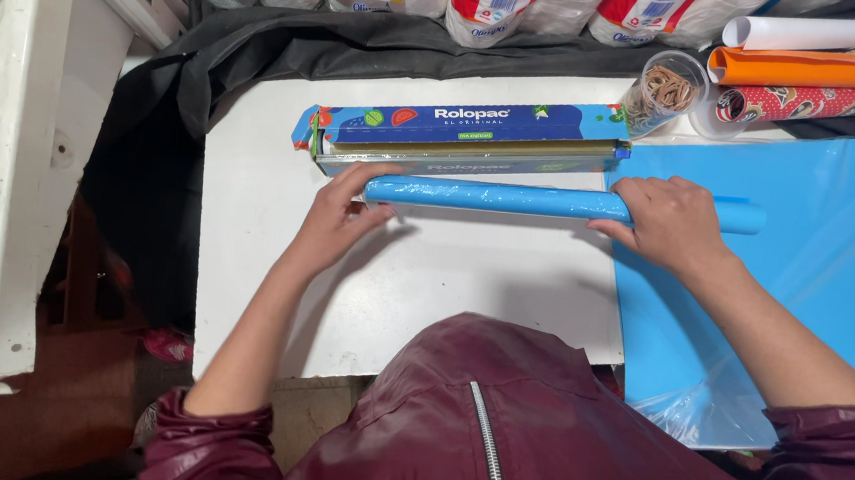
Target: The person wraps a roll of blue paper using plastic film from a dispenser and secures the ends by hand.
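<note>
Left hand: the left hand (341,214) lies on the left end of the blue roll (511,199), a little left of the centre of the frame. Its grip is only half closed: the fingers are stretched and curve over the top of the roll, the thumb is under them at the near side.
Right hand: the right hand (664,222) is on the right part of the same roll, right of the centre. Its grip is closed around the roll, the fingers wrap over it and cover it there; a short end of the roll comes out to the right of the hand.
Blue roll: a long thin roll of blue sheet, shiny as if wrapped in clear film. It lies flat across the white tabletop (424,290), from left to right, in the middle of the frame.
Film box: a long blue cardboard box of cling film (470,133) stands open just behind the roll, parallel to it, touching or almost touching; I cannot tell which.
Blue sheet: a large flat blue sheet (817,257) covers the right side of the frame, under the right forearm.
Cup: a clear plastic cup with rubber bands (667,89) lies at the upper right, near the right end of the box.
Paper rolls: orange, red patterned and white rolls (820,72) lie in the upper right corner.
Clothing: dark red jacket sleeves (495,425) at the bottom of the frame.
</note>
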